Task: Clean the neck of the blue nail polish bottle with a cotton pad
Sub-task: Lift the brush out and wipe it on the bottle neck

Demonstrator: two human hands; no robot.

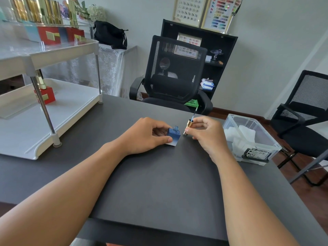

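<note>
Grey walls stood behind a dark grey flat counter (159, 174) that filled most of the view. On the far left, a white plastic two-shelf rack (53, 112) sat on the counter. A small red square bottle with a gold cap (44, 94) stood on its lower shelf, and more red and gold bottles stood on the top shelf. Behind the counter, a black mesh office chair (174, 71) faced the person.

Near the middle of the counter, the left hand (147, 134) held the blue square glass nail polish bottle (173, 134). Its grip was closed around the bottle, with the thumb on the near side and the fingers curled behind. The bottle stood upright on the counter, and its short round neck was open at the top.

Just beside it, the right hand (207, 134) pinched the shiny gold round cap (188, 126) with its thumb and fingers. The cap was tilted, and its thin brush stick (194, 113) pointed up and away.

To the right, a clear plastic box (252, 139) sat at the counter's edge. White cotton pads (239, 137) lay inside it. A second black chair (305, 107) stood at the far right.
</note>
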